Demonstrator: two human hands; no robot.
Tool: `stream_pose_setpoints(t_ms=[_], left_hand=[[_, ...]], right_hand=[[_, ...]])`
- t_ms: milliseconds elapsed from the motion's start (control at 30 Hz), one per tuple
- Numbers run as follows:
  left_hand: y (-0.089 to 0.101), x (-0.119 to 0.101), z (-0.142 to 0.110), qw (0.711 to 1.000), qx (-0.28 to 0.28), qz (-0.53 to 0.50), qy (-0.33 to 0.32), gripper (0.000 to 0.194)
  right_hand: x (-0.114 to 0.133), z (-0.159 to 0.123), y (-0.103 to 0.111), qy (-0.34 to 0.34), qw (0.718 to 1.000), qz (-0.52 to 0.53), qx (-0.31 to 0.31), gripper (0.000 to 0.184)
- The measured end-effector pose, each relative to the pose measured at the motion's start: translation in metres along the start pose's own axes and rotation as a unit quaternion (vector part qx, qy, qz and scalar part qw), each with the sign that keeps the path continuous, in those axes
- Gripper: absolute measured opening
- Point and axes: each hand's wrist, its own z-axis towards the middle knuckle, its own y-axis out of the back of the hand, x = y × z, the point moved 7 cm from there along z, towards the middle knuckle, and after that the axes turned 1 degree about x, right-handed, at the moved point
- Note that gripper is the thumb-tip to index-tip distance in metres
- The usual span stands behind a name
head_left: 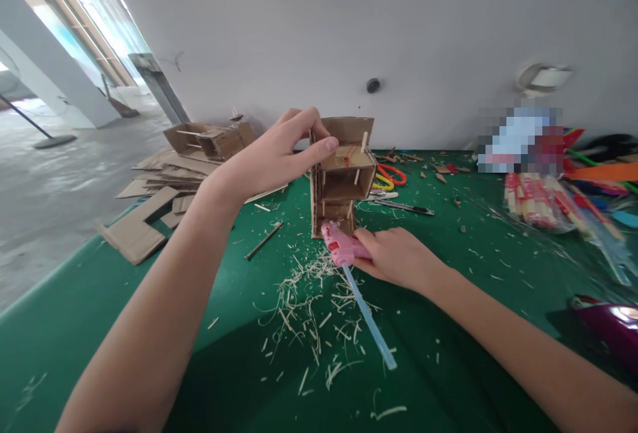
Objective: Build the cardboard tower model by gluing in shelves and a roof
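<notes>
my left hand (304, 144) pinching the box (347, 129) up top, prob to steady it | right hand (401, 257) wrapped round the glue gun (341, 254), nose by the lower section for close aim, I guess

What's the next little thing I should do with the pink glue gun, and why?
I'd probably hold the cardboard build steady with your left hand and squeeze one small dab of glue at its bottom opening. Your right hand has the glue gun, a glue stick pokes out its back, and its tip looks right by that opening.
</notes>
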Motion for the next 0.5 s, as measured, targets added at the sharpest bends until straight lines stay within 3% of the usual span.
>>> stream_pose_setpoints(t_ms=[500], left_hand=[[0.008, -0.016, -0.007, 0.999, 0.034, 0.031, -0.009, 0.036]], right_hand=[[0.017, 0.006, 0.007, -0.017, 0.999, 0.001, 0.05, 0.032]])
